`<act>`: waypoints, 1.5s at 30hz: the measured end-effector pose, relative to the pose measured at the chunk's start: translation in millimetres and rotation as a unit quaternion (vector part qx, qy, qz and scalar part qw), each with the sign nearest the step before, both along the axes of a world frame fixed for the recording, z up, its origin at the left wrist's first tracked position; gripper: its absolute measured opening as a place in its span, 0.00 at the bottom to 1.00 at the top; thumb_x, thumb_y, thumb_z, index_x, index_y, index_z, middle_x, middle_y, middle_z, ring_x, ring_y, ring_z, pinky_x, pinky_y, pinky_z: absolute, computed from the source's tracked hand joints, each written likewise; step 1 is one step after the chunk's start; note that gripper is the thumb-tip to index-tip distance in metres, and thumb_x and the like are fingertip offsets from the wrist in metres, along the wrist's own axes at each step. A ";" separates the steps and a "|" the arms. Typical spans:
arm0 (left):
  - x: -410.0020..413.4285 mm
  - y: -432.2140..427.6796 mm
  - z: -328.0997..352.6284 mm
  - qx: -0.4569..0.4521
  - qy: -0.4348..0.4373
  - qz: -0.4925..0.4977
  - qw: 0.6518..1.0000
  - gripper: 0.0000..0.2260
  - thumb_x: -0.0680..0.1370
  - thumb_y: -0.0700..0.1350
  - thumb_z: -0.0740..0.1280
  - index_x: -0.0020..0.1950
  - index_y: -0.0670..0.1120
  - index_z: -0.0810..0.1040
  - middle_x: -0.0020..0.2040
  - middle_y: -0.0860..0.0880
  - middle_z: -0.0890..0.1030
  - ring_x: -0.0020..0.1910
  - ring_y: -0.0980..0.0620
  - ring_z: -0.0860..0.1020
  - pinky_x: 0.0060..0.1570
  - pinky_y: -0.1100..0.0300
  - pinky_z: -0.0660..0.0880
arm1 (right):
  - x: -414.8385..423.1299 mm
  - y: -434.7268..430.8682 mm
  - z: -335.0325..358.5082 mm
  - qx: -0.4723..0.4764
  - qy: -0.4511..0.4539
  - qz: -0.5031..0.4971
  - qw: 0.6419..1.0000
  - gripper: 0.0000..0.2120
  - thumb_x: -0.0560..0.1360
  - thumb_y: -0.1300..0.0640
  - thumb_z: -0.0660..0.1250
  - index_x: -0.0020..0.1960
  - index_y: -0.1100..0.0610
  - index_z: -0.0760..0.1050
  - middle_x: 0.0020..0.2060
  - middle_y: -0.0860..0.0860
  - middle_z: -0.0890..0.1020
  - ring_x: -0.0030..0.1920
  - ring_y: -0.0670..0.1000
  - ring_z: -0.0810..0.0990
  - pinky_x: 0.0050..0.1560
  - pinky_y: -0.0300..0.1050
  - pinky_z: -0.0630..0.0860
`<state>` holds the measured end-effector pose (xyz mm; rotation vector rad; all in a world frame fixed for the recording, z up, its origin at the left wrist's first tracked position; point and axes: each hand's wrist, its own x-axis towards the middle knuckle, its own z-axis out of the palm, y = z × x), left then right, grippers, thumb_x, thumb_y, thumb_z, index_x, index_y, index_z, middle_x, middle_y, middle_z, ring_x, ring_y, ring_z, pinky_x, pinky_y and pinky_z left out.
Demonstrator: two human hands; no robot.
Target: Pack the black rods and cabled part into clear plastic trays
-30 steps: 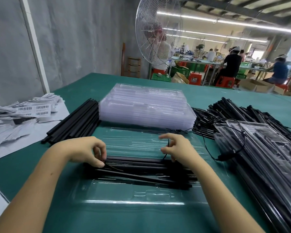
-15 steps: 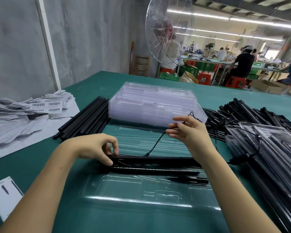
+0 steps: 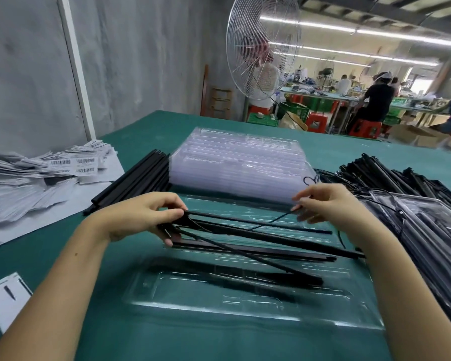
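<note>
A clear plastic tray (image 3: 219, 308) lies open on the green table in front of me. My left hand (image 3: 143, 217) grips the left ends of several black rods (image 3: 271, 238), lifted and fanned out above the tray. My right hand (image 3: 323, 204) pinches a thin black cable (image 3: 274, 221) that runs down to the rods. A loop of that cable shows above my right fingers.
A stack of empty clear trays (image 3: 240, 165) sits behind. Loose black rods (image 3: 133, 183) lie at its left; a heap of cabled rods (image 3: 391, 175) and filled trays (image 3: 427, 230) at right. Barcode labels (image 3: 37, 173) cover the left. A fan (image 3: 263, 45) stands beyond.
My left hand has lifted the rods' left ends off the tray, and they have fanned apart. My right hand has drawn the cable up and to the right.
</note>
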<state>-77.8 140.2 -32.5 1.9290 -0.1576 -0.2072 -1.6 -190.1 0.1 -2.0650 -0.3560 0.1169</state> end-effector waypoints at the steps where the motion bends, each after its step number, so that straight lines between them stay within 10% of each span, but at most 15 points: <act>1: -0.2 0.5 0.0 -0.009 -0.011 0.002 1.000 0.06 0.80 0.40 0.62 0.51 0.39 0.76 0.40 0.48 0.81 0.41 0.46 0.83 0.39 0.57 0.80 | 2.8 -6.6 -1.3 -0.056 0.012 0.009 0.998 0.06 0.77 0.63 0.63 0.46 0.60 0.79 0.36 0.53 0.85 0.35 0.49 0.82 0.40 0.42 0.77; 5: 0.5 1.6 -1.4 -0.033 -0.037 0.029 0.998 0.06 0.80 0.40 0.60 0.51 0.40 0.75 0.41 0.47 0.81 0.41 0.48 0.82 0.38 0.60 0.78 | 9.8 -28.0 -4.0 -0.163 0.127 0.106 0.973 0.09 0.77 0.57 0.64 0.46 0.62 0.80 0.41 0.55 0.85 0.39 0.52 0.82 0.36 0.39 0.76; 12: 1.3 6.4 -4.7 -0.010 -0.042 0.062 0.997 0.07 0.81 0.44 0.57 0.51 0.43 0.73 0.35 0.48 0.82 0.31 0.56 0.78 0.29 0.64 0.65 | 9.3 -46.9 -16.5 0.070 0.325 0.129 0.934 0.26 0.66 0.45 0.67 0.53 0.66 0.78 0.48 0.66 0.82 0.42 0.59 0.84 0.36 0.49 0.80; 22: 3.8 5.8 -5.7 -0.075 0.028 0.057 0.995 0.09 0.81 0.43 0.58 0.49 0.38 0.71 0.38 0.46 0.70 0.32 0.54 0.75 0.26 0.65 0.69 | -0.7 -43.1 -3.4 0.089 0.074 0.084 0.990 0.17 0.68 0.60 0.67 0.53 0.67 0.77 0.44 0.58 0.85 0.45 0.57 0.85 0.44 0.47 0.82; 32: -5.1 17.1 4.0 -0.010 0.060 0.062 0.996 0.09 0.82 0.44 0.59 0.44 0.41 0.70 0.31 0.52 0.69 0.27 0.55 0.70 0.23 0.65 0.66 | -17.2 -42.2 5.4 -0.025 0.146 0.095 0.984 0.22 0.66 0.46 0.67 0.54 0.58 0.78 0.52 0.49 0.84 0.55 0.48 0.81 0.58 0.47 0.77; 37: -10.1 16.5 8.5 -0.016 0.065 0.055 0.996 0.08 0.81 0.44 0.59 0.45 0.41 0.69 0.31 0.51 0.68 0.26 0.55 0.69 0.23 0.64 0.66 | -12.2 -36.6 1.0 -0.146 0.020 -0.057 0.987 0.15 0.78 0.48 0.62 0.41 0.57 0.78 0.21 0.39 0.73 0.30 0.45 0.66 0.32 0.39 0.60; 45: -10.0 16.6 9.1 -0.018 0.084 0.032 0.996 0.09 0.81 0.44 0.60 0.43 0.41 0.70 0.31 0.52 0.68 0.25 0.55 0.67 0.23 0.64 0.65 | -2.3 -28.0 -8.9 -0.199 -0.078 -0.198 0.957 0.21 0.78 0.45 0.60 0.36 0.61 0.69 0.27 0.53 0.70 0.30 0.52 0.67 0.30 0.43 0.60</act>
